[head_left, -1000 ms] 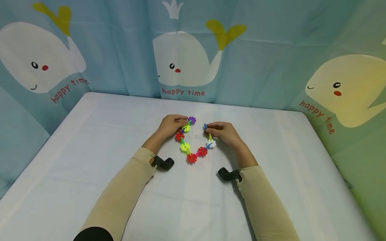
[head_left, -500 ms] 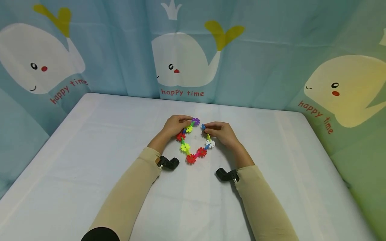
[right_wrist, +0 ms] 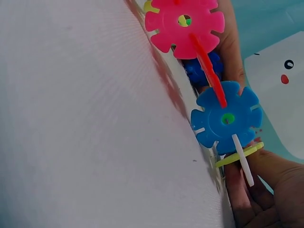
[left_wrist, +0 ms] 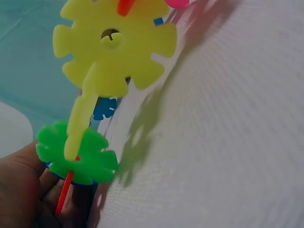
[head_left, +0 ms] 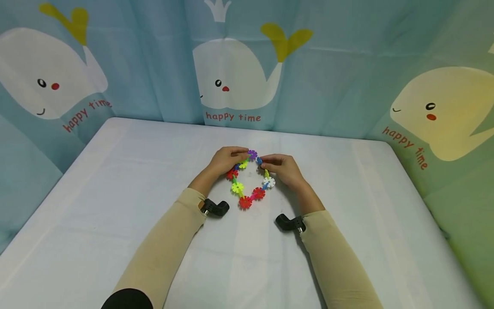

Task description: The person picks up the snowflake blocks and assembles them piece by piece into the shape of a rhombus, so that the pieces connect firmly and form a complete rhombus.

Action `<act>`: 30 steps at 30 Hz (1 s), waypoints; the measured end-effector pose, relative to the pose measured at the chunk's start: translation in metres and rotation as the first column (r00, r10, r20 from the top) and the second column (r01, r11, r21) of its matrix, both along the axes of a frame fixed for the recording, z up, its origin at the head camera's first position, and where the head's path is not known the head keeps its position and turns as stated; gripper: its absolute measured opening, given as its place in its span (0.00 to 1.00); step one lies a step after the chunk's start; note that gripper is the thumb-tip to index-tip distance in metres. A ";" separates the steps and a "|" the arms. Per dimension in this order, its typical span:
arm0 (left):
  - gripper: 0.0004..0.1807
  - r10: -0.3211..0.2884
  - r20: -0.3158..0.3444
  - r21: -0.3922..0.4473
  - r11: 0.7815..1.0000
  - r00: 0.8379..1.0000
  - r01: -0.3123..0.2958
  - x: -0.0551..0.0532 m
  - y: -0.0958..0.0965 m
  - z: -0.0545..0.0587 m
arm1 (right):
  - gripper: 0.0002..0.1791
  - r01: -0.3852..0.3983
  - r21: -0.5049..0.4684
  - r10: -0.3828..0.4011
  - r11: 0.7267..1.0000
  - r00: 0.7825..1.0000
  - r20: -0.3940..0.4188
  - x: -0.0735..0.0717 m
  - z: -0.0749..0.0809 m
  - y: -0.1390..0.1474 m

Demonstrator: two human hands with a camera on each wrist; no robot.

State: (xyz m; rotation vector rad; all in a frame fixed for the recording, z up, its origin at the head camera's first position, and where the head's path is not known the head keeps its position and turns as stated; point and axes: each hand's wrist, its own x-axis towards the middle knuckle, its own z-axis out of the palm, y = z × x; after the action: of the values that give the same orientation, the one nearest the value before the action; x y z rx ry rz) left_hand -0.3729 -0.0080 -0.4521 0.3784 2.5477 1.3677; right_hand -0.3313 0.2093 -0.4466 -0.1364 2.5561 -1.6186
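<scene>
A chain of interlocking snowflake discs (head_left: 245, 202) curves in a near-ring on the table's middle. At the far left of it my left hand (head_left: 227, 159) holds the chain just behind the purple disc (head_left: 252, 155). Opposite, my right hand (head_left: 283, 168) pinches the blue end disc (head_left: 259, 161) between thumb and fingers. These two end discs stand right beside each other, edges overlapping in the head view. The left wrist view shows a yellow disc (left_wrist: 147, 57) and a green disc (left_wrist: 95, 161) near my fingers. In the right wrist view, pink (right_wrist: 161, 23) and blue discs (right_wrist: 209, 123) link up.
A white cloth covers the table (head_left: 185, 266). Behind it hangs a blue-green curtain (head_left: 154, 64) printed with whales. Black wrist cameras (head_left: 218, 209) stick out from both beige sleeves, low over the cloth.
My left hand has moved right, carrying the purple disc to the blue one. My right hand has shifted slightly left, and the gap between the chain's ends has narrowed.
</scene>
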 end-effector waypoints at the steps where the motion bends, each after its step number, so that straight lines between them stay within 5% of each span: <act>1: 0.23 -0.005 -0.003 -0.001 1.000 1.000 0.005 0.000 0.000 0.000 | 0.16 0.004 0.002 -0.004 1.000 1.000 -0.001 0.000 0.000 0.000; 30: 0.23 -0.019 -0.004 -0.005 1.000 1.000 0.019 0.000 0.004 -0.002 | 0.20 0.013 0.000 -0.013 1.000 1.000 -0.007 -0.002 -0.004 -0.001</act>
State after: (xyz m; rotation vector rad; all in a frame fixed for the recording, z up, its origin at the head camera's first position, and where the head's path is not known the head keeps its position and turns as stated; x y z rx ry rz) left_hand -0.3726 -0.0042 -0.4543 0.4046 2.5437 1.3554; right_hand -0.3332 0.2083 -0.4505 -0.1258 2.5672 -1.6259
